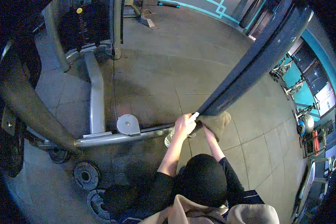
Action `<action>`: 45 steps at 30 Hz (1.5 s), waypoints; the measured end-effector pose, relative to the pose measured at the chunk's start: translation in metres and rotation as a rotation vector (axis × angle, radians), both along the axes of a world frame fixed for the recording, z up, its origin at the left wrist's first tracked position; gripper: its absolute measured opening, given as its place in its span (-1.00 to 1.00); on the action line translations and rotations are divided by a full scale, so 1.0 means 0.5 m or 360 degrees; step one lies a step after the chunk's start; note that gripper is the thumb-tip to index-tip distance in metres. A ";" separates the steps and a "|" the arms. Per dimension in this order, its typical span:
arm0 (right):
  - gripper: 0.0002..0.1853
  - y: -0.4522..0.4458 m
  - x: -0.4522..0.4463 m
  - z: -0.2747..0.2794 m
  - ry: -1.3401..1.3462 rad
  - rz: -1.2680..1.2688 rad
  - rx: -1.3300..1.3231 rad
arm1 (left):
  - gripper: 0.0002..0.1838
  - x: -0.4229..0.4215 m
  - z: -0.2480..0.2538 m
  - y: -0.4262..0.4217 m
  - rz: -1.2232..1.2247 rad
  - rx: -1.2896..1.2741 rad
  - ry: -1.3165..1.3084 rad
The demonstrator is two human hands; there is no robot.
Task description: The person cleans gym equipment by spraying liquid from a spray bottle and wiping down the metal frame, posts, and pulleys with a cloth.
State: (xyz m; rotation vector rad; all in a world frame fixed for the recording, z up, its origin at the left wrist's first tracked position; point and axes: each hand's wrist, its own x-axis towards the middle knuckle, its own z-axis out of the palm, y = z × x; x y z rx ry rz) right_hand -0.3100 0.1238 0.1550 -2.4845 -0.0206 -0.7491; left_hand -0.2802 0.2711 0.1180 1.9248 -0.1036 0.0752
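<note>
My left hand (184, 126) is closed around what looks like a spray bottle, its white nozzle (194, 117) showing beyond my fingers, against the lower end of a thick dark grey machine post (246, 63). Part of a clear, pale shape beneath that hand could be the bottle's body. A grey-brown cloth (219, 124) lies against the foot of the post. My right hand (209, 133) reaches under this cloth and presses it there; the fingers are mostly hidden by the fabric.
A grey floor rail (149, 135) with a round-topped metal bracket (128, 124) runs to the left. Weight plates (86, 175) sit below it. A weight-stack machine (117, 30) stands at the upper left. Exercise bikes (295, 87) and a grey ball (308, 123) line the right wall.
</note>
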 end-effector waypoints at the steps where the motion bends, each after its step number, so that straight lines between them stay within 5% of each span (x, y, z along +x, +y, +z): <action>1: -0.36 0.013 0.000 0.001 -0.0045 0.0015 0.0008 | -0.78 -0.005 0.006 0.009 0.0041 -0.0028 0.0007; 10: -0.52 0.028 -0.046 0.056 -0.0504 0.0158 0.0057 | -0.78 0.009 0.034 0.048 0.0078 -0.0054 0.0013; 20: -0.68 -0.018 0.188 0.269 -0.0939 0.0287 0.0090 | -0.82 0.038 -0.023 0.020 0.0153 -0.0191 -0.0053; 21: -0.67 -0.001 0.180 0.262 -0.0719 0.0608 0.0543 | -0.82 0.037 -0.024 0.020 0.0147 -0.0185 -0.0057; 22: -0.67 -0.048 0.209 0.219 -0.0712 0.0608 0.0547 | -0.82 0.038 -0.026 0.021 0.0149 -0.0182 -0.0050; 28: -0.75 -0.168 0.289 -0.091 -0.0316 0.1300 -0.0697 | -0.76 0.044 -0.048 0.017 0.0231 -0.0173 -0.0143; 29: -0.75 0.004 0.149 -0.030 -0.0320 0.1303 -0.0692 | -0.75 0.042 -0.039 0.023 0.0241 -0.0157 -0.0223; 30: -0.69 0.059 0.086 0.109 0.0557 0.0430 -0.0979 | -0.74 0.038 -0.030 0.031 0.0254 -0.0140 -0.0303; 31: -0.69 0.028 0.104 0.065 0.0551 0.0436 -0.0973 | -0.74 0.032 -0.010 0.043 0.0259 -0.0132 -0.0307; 35: -0.71 -0.001 0.094 -0.157 -0.0121 0.0154 -0.0154 | -0.73 0.014 0.035 0.073 0.0032 -0.0269 -0.0123; 37: -0.71 -0.015 0.095 -0.181 -0.0275 0.0069 0.0061 | -0.73 0.007 0.034 0.077 0.0058 -0.0244 -0.0155; 39: -0.67 0.008 0.091 -0.086 -0.0304 0.0270 0.1031 | -0.73 0.011 0.033 0.082 0.0026 -0.0102 -0.0117; 41: -0.66 -0.082 -0.093 -0.097 -0.0402 0.0270 0.0928 | -0.74 0.023 0.018 0.076 0.0077 -0.0029 -0.0140; 45: -0.62 -0.083 -0.050 0.044 -0.0743 0.0240 0.0498 | -0.76 0.034 -0.009 0.063 0.0152 -0.0085 -0.0056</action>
